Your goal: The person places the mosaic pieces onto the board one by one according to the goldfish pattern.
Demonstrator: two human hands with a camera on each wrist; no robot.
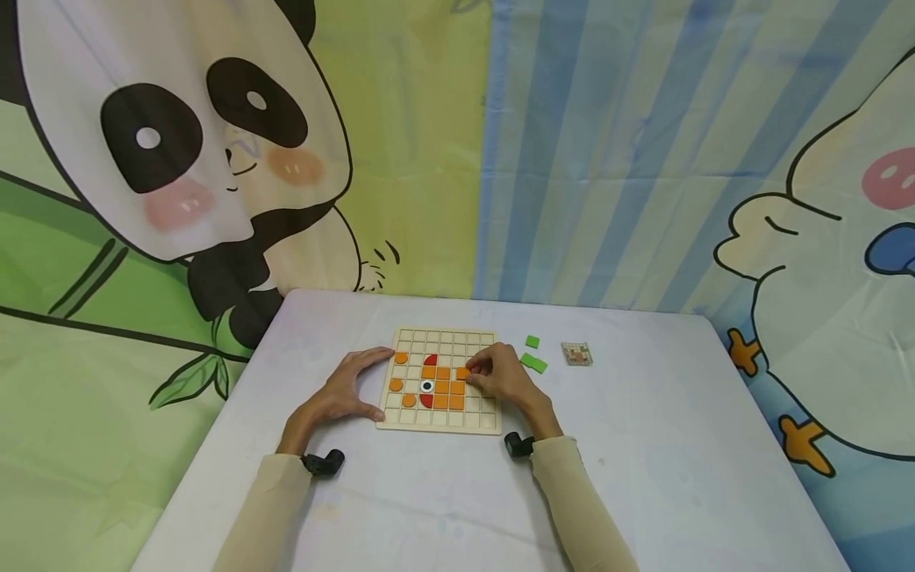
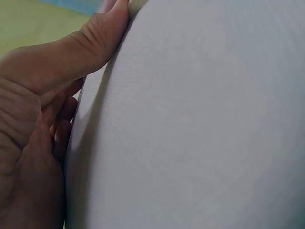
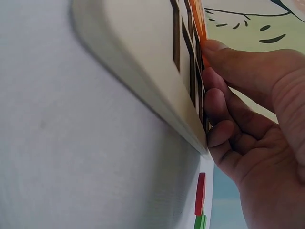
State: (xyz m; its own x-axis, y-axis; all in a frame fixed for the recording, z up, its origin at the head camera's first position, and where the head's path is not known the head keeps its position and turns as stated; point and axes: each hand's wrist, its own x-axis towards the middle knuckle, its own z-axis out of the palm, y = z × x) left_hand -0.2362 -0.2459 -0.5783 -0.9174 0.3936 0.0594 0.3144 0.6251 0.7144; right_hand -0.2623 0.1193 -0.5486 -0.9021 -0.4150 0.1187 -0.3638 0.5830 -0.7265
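A wooden grid board (image 1: 443, 423) lies on the table, with orange square tiles, orange round pieces, red quarter-round pieces and one white eye tile (image 1: 426, 386) in its cells. My right hand (image 1: 506, 375) is over the board's right part and pinches an orange square tile (image 1: 462, 373) at the right end of the upper orange row. In the right wrist view, the thumb (image 3: 228, 57) presses against orange at the board's surface. Spread wide, my left hand (image 1: 343, 391) rests along the board's left edge, its thumb near the lower left corner and fingertips higher up.
Several green tiles (image 1: 533, 363) lie right of the board, and a small patterned card (image 1: 577, 354) sits farther right. A red piece (image 3: 200, 193) shows beside green in the right wrist view. Cartoon curtains stand behind the white table (image 1: 643, 492).
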